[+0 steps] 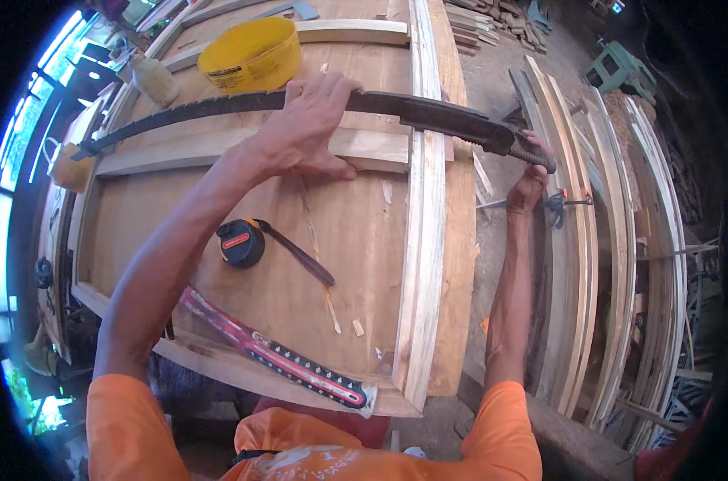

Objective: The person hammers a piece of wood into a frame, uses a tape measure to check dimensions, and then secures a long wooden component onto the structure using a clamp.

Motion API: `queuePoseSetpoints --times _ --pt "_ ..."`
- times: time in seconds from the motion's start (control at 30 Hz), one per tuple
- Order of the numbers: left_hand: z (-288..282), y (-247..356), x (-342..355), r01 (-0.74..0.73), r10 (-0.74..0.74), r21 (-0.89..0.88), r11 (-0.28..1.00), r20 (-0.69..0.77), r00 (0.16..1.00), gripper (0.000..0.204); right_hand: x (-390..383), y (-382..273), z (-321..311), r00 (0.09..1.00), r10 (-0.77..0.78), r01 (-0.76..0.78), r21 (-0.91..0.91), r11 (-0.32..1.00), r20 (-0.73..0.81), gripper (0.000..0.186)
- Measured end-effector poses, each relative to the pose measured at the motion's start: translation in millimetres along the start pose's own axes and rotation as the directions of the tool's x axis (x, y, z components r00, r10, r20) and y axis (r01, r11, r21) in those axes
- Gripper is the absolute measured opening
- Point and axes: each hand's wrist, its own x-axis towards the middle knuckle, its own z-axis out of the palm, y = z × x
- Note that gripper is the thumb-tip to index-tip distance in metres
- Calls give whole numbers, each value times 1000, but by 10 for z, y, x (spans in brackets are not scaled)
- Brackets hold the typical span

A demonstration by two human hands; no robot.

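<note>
A long dark bar clamp (pixel 444 117) with a notched bar lies across the wooden frame panel (pixel 348 216) and reaches past its right edge. My left hand (pixel 316 116) is laid over the bar near its middle, fingers bent over the far edge. Its thumb points toward me beside the frame's cross rail (pixel 372 149). At the clamp's right end, my right hand (pixel 531 178) is closed around the ribbed, threaded-looking handle; the clamp hides some of its fingers. Nearer me on the panel sit a black tape measure (pixel 241 242) with a strap and a red-and-black handsaw handle (pixel 308 375).
A yellow tub (pixel 252 56) stands on the far part of the panel, with a cloudy plastic bottle (pixel 154 80) to its left. Long boards (pixel 588 264) stand along the right, with a small clamp (pixel 558 207) on them. Wood scraps (pixel 500 20) lie behind.
</note>
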Motion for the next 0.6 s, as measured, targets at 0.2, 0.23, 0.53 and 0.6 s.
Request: queuePoseSetpoints --times 0.2,0.23,0.53,0.6 --pt "14 5 -11 -1 1 -7 1000 -20 1000 110 -221 -401 -167 806 584 -590 -210 780 -94 71" --pt "19 -1 -3 -29 29 -27 999 -32 999 110 -214 -474 -183 797 594 -604 -174 778 -112 80" --pt "140 -19 -19 -99 90 -54 994 -163 983 106 994 -1536 -523 -62 997 -702 -712 -10 47 75" --pt "154 -31 7 -20 19 -13 1000 -110 994 107 1431 -1672 -413 -74 997 -530 -846 -57 -22 67"
